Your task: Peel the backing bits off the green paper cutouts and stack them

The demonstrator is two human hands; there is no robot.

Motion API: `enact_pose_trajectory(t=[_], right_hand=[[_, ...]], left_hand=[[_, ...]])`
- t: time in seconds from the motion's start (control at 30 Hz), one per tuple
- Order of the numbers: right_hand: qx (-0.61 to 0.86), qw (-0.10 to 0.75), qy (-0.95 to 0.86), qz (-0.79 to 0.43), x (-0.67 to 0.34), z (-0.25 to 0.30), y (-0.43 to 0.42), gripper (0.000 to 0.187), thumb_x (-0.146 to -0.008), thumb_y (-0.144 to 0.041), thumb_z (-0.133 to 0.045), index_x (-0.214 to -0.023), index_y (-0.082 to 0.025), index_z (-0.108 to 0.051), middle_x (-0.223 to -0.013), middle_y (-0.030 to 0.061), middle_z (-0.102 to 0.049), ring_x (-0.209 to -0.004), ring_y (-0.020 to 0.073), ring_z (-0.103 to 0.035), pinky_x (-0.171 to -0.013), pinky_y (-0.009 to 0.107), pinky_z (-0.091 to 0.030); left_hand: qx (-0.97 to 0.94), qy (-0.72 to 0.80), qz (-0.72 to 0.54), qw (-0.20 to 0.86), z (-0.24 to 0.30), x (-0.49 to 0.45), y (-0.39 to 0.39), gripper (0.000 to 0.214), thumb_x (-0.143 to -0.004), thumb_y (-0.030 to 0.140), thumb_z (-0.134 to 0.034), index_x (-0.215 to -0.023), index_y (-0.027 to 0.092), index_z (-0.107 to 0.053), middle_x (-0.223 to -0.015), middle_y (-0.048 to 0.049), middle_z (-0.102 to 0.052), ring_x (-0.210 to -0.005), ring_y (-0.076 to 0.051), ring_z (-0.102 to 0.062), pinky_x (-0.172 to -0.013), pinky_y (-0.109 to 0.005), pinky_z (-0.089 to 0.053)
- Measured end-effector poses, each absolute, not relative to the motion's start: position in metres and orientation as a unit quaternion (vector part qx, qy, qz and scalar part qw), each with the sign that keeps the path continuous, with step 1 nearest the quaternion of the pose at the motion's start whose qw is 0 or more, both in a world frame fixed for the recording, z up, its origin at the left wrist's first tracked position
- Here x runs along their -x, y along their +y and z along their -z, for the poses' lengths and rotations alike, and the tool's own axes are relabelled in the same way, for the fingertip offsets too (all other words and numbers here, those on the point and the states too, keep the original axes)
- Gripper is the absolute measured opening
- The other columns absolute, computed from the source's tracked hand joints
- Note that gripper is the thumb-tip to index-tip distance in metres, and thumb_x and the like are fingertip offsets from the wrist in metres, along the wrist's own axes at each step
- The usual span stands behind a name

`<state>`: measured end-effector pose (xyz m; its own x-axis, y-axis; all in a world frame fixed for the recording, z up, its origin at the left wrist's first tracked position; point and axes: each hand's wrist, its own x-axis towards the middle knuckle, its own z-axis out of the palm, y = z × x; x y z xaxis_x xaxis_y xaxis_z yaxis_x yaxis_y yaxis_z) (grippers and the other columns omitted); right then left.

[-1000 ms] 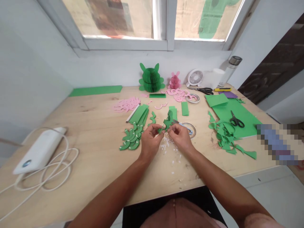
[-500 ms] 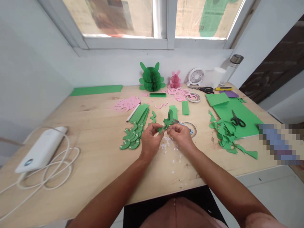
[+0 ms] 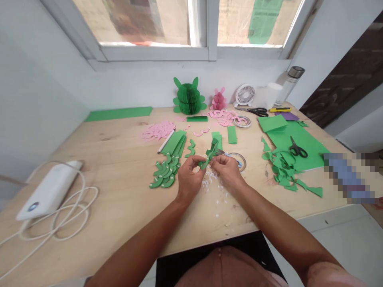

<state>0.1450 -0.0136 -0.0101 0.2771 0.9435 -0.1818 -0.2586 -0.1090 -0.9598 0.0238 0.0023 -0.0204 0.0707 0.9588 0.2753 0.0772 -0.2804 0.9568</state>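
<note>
My left hand (image 3: 190, 177) pinches a wavy green paper cutout (image 3: 213, 148) between thumb and fingers above the table. My right hand (image 3: 229, 170) is closed in a pinch at the cutout's right edge; what lies between its fingertips is too small to make out. Behind that hand, small blue-handled scissors (image 3: 239, 164) lie by a tape roll (image 3: 245, 158), partly covered. Beneath both hands, tiny white scraps (image 3: 211, 175) are scattered. Left of my left hand is a pile of scalloped green cutouts (image 3: 165, 171) bearing white strips, with one loose wavy green piece (image 3: 191, 148) nearby.
Green paper scraps (image 3: 284, 169), black scissors (image 3: 296, 148) and green sheets (image 3: 311, 153) lie to the right. Pink cutouts (image 3: 158, 130), a green paper figure (image 3: 189, 99) and a small fan (image 3: 245, 95) are farther back. A white power bank (image 3: 49, 189) with a looped cable occupies the left.
The green cutout has turned slightly in my left hand, showing more of its curved edge. Both hands stay nearly in place, and the whole view has shifted slightly.
</note>
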Motion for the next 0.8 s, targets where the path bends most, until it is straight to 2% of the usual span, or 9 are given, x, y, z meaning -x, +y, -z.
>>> enact_pose_trajectory(t=[0.3,0.5,0.8], right_hand=[[0.565,0.570,-0.346,-0.486,-0.1451,0.0087,-0.0134,0.011,-0.055,-0.024,-0.060,-0.052,-0.017,-0.053,-0.043,-0.0073,-0.045,-0.039,0.0060,-0.033,-0.041,0.021,-0.023],[0.567,0.562,-0.369,-0.476,-0.1458,0.0100,-0.0127,0.006,-0.055,-0.021,-0.055,-0.054,-0.016,-0.053,-0.045,-0.0066,-0.047,-0.040,0.0062,-0.035,-0.041,0.021,-0.024],[0.592,0.547,-0.397,-0.439,-0.1471,0.0079,-0.0133,0.004,-0.056,-0.021,-0.054,-0.055,-0.016,-0.054,-0.046,-0.0052,-0.050,-0.041,0.0078,-0.041,-0.041,0.020,-0.030]], left_hand=[[-0.563,0.434,-0.534,0.458,0.0192,-0.0267,0.0023,0.017,-0.065,0.024,-0.068,-0.079,0.020,-0.061,-0.078,-0.0022,-0.065,-0.076,-0.017,-0.062,-0.074,-0.029,-0.048],[-0.534,0.422,-0.542,0.493,0.0181,-0.0285,0.0041,0.017,-0.063,0.021,-0.069,-0.076,0.018,-0.059,-0.073,-0.0011,-0.064,-0.071,-0.014,-0.061,-0.067,-0.025,-0.048],[-0.473,0.425,-0.547,0.545,0.0152,-0.0284,0.0068,0.022,-0.058,0.023,-0.072,-0.074,0.017,-0.059,-0.077,-0.0028,-0.067,-0.074,-0.016,-0.063,-0.071,-0.029,-0.049]])
